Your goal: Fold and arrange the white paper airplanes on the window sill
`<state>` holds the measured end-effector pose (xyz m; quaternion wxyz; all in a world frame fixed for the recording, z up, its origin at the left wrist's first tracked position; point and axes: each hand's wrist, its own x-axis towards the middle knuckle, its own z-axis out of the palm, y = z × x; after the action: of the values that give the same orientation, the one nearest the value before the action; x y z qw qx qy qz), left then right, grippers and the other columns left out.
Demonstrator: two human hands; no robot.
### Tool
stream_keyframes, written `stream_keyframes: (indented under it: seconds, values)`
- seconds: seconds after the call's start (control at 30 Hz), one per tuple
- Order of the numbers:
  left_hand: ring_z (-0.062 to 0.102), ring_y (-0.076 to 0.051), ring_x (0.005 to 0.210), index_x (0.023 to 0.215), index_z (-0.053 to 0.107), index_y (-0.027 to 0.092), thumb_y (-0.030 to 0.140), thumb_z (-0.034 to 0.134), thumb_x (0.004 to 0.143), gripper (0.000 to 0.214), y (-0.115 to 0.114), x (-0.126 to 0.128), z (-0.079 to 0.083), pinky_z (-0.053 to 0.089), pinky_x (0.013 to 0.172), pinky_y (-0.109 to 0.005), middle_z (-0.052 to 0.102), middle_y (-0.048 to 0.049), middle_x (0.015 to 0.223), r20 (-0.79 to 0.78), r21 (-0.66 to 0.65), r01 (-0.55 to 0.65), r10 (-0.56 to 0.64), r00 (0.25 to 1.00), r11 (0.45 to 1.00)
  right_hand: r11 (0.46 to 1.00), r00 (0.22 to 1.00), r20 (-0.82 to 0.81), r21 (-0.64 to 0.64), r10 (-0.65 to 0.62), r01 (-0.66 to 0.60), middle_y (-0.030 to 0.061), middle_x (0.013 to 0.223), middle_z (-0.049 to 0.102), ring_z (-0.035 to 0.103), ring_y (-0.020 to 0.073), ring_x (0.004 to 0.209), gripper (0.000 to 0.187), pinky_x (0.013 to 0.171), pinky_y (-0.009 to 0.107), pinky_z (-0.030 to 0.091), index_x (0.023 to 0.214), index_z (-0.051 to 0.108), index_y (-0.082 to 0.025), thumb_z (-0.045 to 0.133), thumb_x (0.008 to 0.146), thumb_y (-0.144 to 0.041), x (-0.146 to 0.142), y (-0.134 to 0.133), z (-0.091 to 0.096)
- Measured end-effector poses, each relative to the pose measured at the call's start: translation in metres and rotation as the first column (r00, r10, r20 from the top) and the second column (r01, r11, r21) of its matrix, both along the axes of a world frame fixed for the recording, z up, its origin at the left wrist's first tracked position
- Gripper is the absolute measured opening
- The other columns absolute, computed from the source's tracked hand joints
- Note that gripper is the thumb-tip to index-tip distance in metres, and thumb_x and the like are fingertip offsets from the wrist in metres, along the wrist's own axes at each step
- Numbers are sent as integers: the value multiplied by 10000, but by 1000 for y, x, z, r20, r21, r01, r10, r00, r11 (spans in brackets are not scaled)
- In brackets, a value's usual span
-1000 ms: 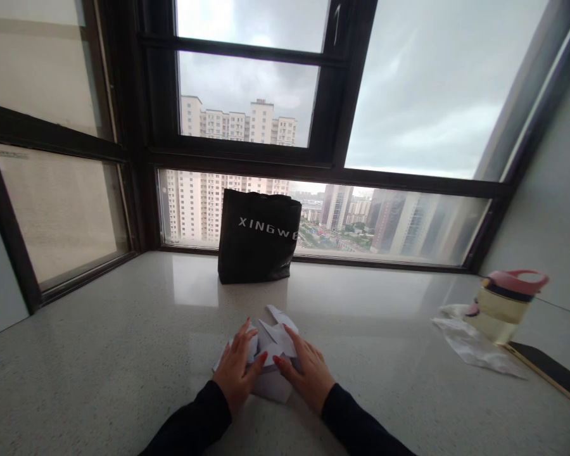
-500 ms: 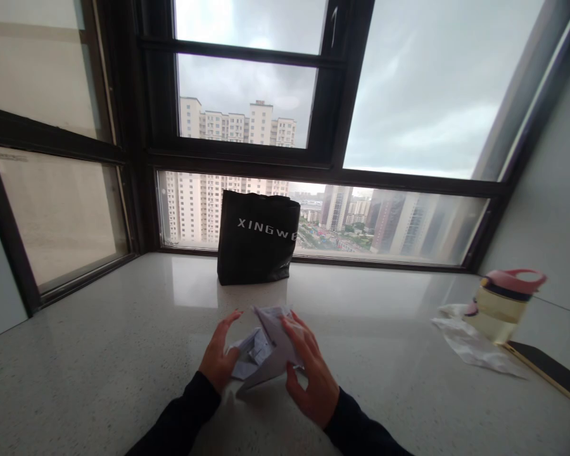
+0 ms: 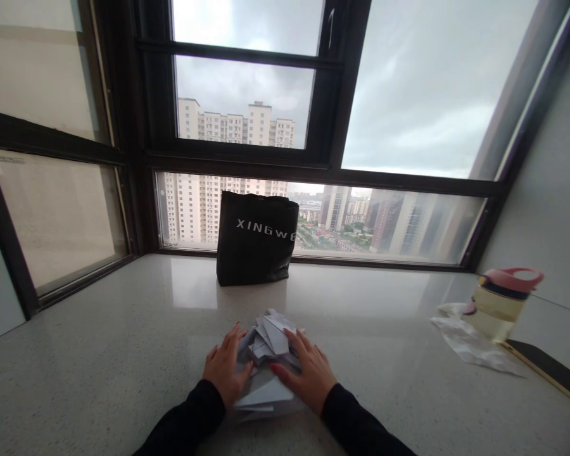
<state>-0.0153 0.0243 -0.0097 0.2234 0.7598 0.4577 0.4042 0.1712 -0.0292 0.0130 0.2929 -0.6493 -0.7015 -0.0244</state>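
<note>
Already our white paper (image 3: 267, 342) lies much folded on the counter (image 3: 123, 354) just before us: its near part looks pressed flat, though the view is small, while far flaps stand loose. Our left hand (image 3: 225, 370) and right hand (image 3: 310, 375) flank it, fingers spread, pressing down. Beyond stands a black bag (image 3: 256, 240).

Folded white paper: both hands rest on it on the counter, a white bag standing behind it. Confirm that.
Wrong: the head view shows a black bag. The left hand and right hand rest on the folded white paper on the counter, the bag standing behind it.
</note>
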Motion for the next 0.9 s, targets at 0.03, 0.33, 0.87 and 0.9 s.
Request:
stream_keyframes:
  seconds: [0.03, 0.33, 0.87, 0.9]
  values:
    - [368, -295, 1102, 1055, 469, 238, 225, 539, 578, 482, -1, 3, -5, 220, 916, -478, 434, -100, 1200, -60, 35, 6, -4, 998, 999, 999, 1000, 8, -17, 28, -28, 110, 1150, 470, 421, 294, 1047, 642, 829, 448, 328, 1181, 377, -244, 499, 632, -555, 0, 0, -2]
    - [440, -267, 1028, 1067, 443, 189, 134, 585, 540, 549, -15, 11, 19, 333, 893, -399, 493, -107, 1108, 107, 78, 195, -203, 973, 978, 954, 941, -157, 42, 300, -297, 35, 944, 594, 524, 202, 865, 570, 760, 325, 407, 1134, 427, -246, 484, 593, -75, -14, -5, 5]
    - [395, -288, 1071, 1058, 464, 232, 182, 395, 646, 420, -7, -15, 41, 190, 897, -515, 526, -75, 1096, -167, 169, -100, 128, 978, 981, 943, 885, -375, 284, 274, -172, 34, 804, 596, 493, 183, 749, 336, 676, 327, 401, 832, 580, -194, 261, 728, -180, 8, -5, 22]
    - [373, -273, 1090, 1082, 439, 218, 198, 381, 677, 410, -12, -13, 46, 200, 906, -493, 507, -80, 1114, -142, 229, -70, 105, 984, 971, 959, 898, -388, 261, 209, -110, 42, 827, 592, 496, 186, 774, 333, 694, 333, 399, 845, 574, -191, 253, 759, -213, 9, -2, 19]
